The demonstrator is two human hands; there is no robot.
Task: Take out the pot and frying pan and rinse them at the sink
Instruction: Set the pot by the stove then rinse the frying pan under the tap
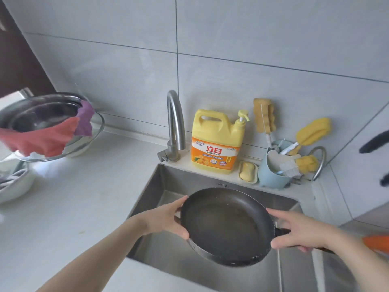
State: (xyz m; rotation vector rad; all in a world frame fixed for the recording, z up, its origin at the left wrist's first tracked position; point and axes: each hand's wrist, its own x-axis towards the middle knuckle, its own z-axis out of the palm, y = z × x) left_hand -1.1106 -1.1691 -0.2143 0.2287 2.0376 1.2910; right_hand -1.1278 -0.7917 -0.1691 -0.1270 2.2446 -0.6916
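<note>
black and round, the frying pan [227, 226] hangs tilted over the steel sink [189, 182], its inside dull and smeared. the left hand [166, 220] clasps its left rim, thumb on the edge; the right hand [299, 230] has its grip curled round the dark handle. behind stand the tap [174, 125], a yellow soap bottle [216, 142] and sponges in a blue cup [271, 175]. metal bowls [42, 114] sit on the worktop [84, 197].

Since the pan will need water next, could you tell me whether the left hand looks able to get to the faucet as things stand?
Probably yes, once it lets go: the left hand grips the frying pan rim, and nothing stands between it and the faucet behind the sink.
</note>
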